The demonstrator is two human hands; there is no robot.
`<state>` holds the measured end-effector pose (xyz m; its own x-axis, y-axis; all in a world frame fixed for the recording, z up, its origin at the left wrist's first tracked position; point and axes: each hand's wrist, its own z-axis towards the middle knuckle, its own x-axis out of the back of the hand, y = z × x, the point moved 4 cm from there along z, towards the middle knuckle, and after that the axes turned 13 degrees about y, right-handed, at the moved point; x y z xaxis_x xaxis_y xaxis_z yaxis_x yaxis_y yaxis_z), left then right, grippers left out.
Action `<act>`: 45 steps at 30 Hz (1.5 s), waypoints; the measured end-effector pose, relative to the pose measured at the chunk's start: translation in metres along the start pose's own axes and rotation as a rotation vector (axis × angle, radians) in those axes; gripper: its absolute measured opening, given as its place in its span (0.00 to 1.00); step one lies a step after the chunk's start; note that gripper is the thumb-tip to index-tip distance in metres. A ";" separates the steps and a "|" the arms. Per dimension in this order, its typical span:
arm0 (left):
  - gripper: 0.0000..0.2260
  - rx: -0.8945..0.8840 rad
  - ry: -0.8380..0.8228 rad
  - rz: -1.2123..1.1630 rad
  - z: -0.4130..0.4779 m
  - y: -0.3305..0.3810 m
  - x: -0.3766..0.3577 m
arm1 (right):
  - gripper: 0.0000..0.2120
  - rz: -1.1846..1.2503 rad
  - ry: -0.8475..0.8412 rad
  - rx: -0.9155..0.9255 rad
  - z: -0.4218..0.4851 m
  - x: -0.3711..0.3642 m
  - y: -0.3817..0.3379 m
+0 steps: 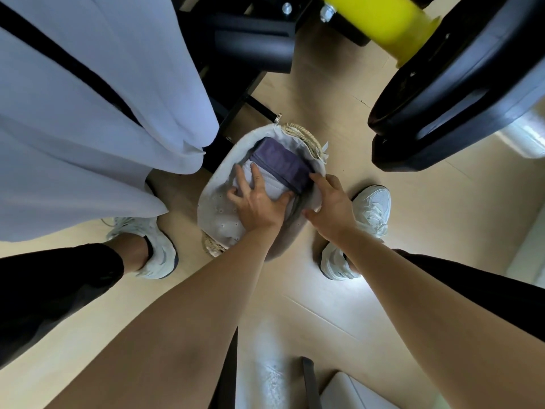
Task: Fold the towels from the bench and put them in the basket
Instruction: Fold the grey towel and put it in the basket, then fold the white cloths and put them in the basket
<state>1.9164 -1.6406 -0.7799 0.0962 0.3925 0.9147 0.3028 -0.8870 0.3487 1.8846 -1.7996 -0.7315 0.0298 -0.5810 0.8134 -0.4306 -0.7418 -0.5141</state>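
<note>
A woven basket (298, 136) with a pale cloth liner (216, 202) stands on the floor between my feet. Inside lie a folded purple towel (280, 162) and, beside it, a folded light lavender towel (272, 184). My left hand (258, 202) lies flat on the lavender towel, fingers spread and pressing it down. My right hand (331, 202) is at the basket's right rim, fingertips against the purple towel's end; whether it grips anything is hidden. A large pale lavender towel (88, 113) hangs over the bench at upper left.
Black gym machine frame (250, 33) with a yellow part (383, 22) stands behind the basket. A black weight plate (457, 84) looms at upper right. My white shoes (156, 252) (371, 208) flank the basket on the tan floor.
</note>
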 end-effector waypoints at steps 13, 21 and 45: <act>0.48 -0.160 -0.136 0.115 0.003 -0.012 0.031 | 0.40 0.024 -0.089 -0.073 0.000 0.019 -0.017; 0.42 -0.156 -0.249 -0.122 0.000 -0.019 0.064 | 0.38 -0.006 -0.058 -0.046 -0.008 0.050 -0.044; 0.17 -0.085 0.513 -0.463 0.057 -0.072 0.414 | 0.08 0.339 0.185 0.422 -0.037 0.143 -0.322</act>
<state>1.9882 -1.4009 -0.4376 -0.4917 0.5889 0.6414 0.1268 -0.6804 0.7218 1.9940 -1.6311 -0.4391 -0.2220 -0.7698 0.5984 0.0100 -0.6155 -0.7881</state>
